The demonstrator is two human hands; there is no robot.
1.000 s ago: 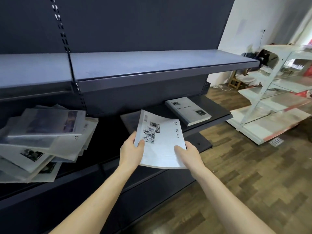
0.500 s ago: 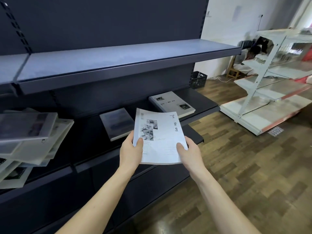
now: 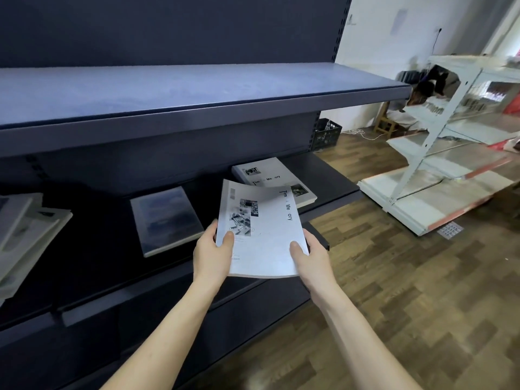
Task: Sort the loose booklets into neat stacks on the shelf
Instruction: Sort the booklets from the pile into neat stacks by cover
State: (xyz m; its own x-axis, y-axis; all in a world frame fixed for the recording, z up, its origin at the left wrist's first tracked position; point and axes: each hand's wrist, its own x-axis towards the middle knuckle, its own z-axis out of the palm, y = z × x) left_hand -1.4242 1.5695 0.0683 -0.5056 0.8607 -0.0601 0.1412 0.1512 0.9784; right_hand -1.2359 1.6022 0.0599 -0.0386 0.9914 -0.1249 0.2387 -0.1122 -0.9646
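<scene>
Across the left and middle of the view stands a dark shelving unit [image 3: 168, 29], its grey upper shelf [image 3: 197, 91] running from the left edge to the unit's right end. Below it sits the darker lower shelf [image 3: 332, 178], which carries the booklets. To the right, well apart on the wood-pattern floor [image 3: 422, 305], stands a white shelving rack [image 3: 439, 153].

At the far left of the lower shelf a loose, tilted heap of booklets [image 3: 25, 235] overlaps untidily. Near the middle lies a blue-covered stack [image 3: 166, 218], flat and alone. Further right lies a white stack [image 3: 273, 178] with "Memory" lettering on top.

Held just in front of that white stack, above the shelf's front edge, is a white booklet [image 3: 261, 235] of the same cover, its far end bowed slightly upward. The left hand [image 3: 211, 254] grips its near-left edge, thumb on the cover and fingers beneath. The right hand [image 3: 312, 257] grips the near-right edge the same way.
</scene>
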